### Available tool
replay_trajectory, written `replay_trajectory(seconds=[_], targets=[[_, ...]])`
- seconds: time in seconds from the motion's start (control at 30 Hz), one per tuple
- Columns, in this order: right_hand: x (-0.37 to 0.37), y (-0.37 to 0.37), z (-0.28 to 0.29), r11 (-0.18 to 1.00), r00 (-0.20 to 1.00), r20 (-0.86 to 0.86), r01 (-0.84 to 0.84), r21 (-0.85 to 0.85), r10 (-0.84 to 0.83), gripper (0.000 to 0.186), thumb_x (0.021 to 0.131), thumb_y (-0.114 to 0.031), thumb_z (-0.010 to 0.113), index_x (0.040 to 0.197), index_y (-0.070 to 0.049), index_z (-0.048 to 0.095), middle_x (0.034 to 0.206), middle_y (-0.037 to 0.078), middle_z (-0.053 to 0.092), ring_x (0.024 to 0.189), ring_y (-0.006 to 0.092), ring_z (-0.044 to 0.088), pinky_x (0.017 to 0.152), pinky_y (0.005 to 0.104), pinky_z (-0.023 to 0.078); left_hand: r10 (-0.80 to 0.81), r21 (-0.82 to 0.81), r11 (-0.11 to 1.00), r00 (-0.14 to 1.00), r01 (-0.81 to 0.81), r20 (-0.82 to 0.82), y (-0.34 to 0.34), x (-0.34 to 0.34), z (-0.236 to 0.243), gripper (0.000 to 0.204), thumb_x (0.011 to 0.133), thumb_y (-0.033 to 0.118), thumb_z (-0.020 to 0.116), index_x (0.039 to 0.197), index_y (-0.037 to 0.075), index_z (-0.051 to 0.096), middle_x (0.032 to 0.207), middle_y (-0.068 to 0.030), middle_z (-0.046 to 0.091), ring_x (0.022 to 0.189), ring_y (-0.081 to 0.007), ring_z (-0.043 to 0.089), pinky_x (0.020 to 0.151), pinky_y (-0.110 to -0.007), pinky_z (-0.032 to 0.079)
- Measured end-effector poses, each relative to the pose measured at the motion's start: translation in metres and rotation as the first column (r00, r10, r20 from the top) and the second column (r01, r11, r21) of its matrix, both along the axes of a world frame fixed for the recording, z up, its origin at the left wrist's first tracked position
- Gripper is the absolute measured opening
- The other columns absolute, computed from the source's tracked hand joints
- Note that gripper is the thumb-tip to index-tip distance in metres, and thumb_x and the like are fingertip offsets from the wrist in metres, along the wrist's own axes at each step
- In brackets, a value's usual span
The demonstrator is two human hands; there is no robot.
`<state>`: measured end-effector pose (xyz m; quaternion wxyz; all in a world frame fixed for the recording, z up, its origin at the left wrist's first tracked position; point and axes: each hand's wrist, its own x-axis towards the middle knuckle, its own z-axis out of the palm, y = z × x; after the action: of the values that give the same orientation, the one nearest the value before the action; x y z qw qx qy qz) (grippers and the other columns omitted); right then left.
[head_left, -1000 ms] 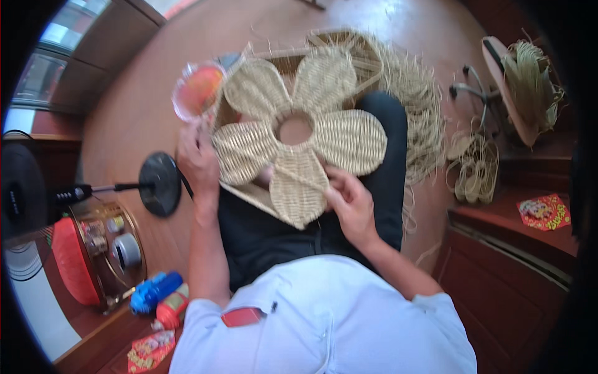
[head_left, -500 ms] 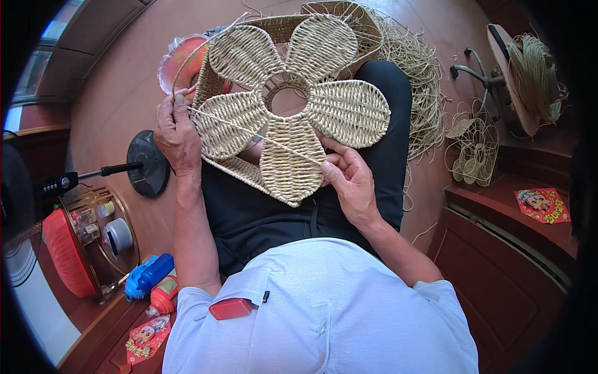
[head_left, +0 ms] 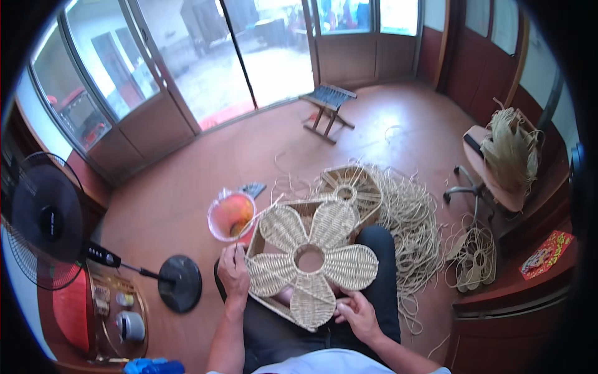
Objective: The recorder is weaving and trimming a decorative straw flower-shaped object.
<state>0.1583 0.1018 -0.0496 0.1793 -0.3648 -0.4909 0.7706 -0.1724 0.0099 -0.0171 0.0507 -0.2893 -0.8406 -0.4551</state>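
A woven straw-coloured frame with a flower of several petals round an open ring rests on my lap, its lower petal pointing toward me. My left hand is closed at the frame's left side, with fingers pinched on a loose cord that arches up past the upper left petal. By the right edge of the lower petal, my right hand has thumb and fingers brought together. What sits between those fingertips is too small to make out.
Loose cord lies heaped on the floor at right, beside another woven piece. A lined bucket stands ahead on the left. A fan, a stool, a swivel chair and a wire flower frame stand around.
The view has tilted up, bringing the doors and stool into sight. The cord that ran across the lower petal between my hands no longer shows clearly there. My hands keep similar places at the frame.
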Motion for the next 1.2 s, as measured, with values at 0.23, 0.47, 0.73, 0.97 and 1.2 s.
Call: replay_trajectory(seconds=[0.23,0.47,0.73,0.97,1.2], targets=[[0.020,-0.039,0.012,0.991,0.995,-0.040,0.090,0.100,-0.086,0.056,0.103,-0.011,0.070,0.152,0.003,0.048,0.126,0.015,0.071,0.095,0.0128,0.068,0.082,0.0302,0.058,-0.146,0.167,0.979,0.969,0.113,0.201,-0.010,-0.015,-0.022,0.034,0.116,0.027,0.052,0.115,0.001,0.073,0.086,0.0002,0.066,0.076,-0.0086,0.057,0.067,-0.031,0.047],[0.128,-0.071,-0.006,0.788,0.842,0.168,0.385,0.480,-0.513,0.020,0.103,-0.014,0.069,0.118,-0.003,0.076,0.097,0.009,0.074,0.086,0.0174,0.071,0.078,0.0334,0.056,-0.220,0.101,0.974,0.954,0.204,0.201,-0.015,-0.023,-0.019,0.036,0.116,0.029,0.051,0.114,-0.001,0.073,0.085,-0.0005,0.067,0.071,-0.0081,0.055,0.064,-0.027,0.045],[0.333,-0.171,-0.186,0.880,0.436,0.891,-0.464,0.105,0.124,0.039,0.092,-0.025,0.073,0.123,-0.001,0.072,0.110,0.027,0.075,0.103,0.0466,0.073,0.088,0.0506,0.058,-0.123,0.045,0.992,0.984,0.118,0.126,-0.012,-0.011,-0.011,0.028,0.110,0.026,0.061,0.111,0.001,0.074,0.091,-0.0105,0.073,0.082,-0.0206,0.068,0.078,-0.037,0.054],[0.362,-0.110,-0.207,0.673,0.130,0.889,-0.703,-0.230,0.439,0.034,0.090,-0.024,0.074,0.117,-0.002,0.076,0.105,0.025,0.077,0.098,0.0433,0.075,0.087,0.0499,0.059,-0.159,0.146,0.979,0.984,0.146,0.083,-0.015,-0.005,-0.002,0.024,0.109,0.020,0.061,0.105,0.002,0.076,0.097,-0.0132,0.074,0.090,-0.0287,0.073,0.082,-0.040,0.055],[0.215,0.051,-0.092,0.736,0.773,0.348,0.216,0.642,-0.530,0.008,0.098,-0.008,0.068,0.103,-0.003,0.072,0.078,0.000,0.065,0.070,0.0091,0.061,0.063,0.0271,0.050,-0.163,0.151,0.977,0.984,0.151,0.066,-0.017,-0.004,-0.002,0.024,0.109,0.020,0.061,0.106,0.002,0.076,0.099,-0.0137,0.074,0.091,-0.0295,0.073,0.083,-0.040,0.055]])
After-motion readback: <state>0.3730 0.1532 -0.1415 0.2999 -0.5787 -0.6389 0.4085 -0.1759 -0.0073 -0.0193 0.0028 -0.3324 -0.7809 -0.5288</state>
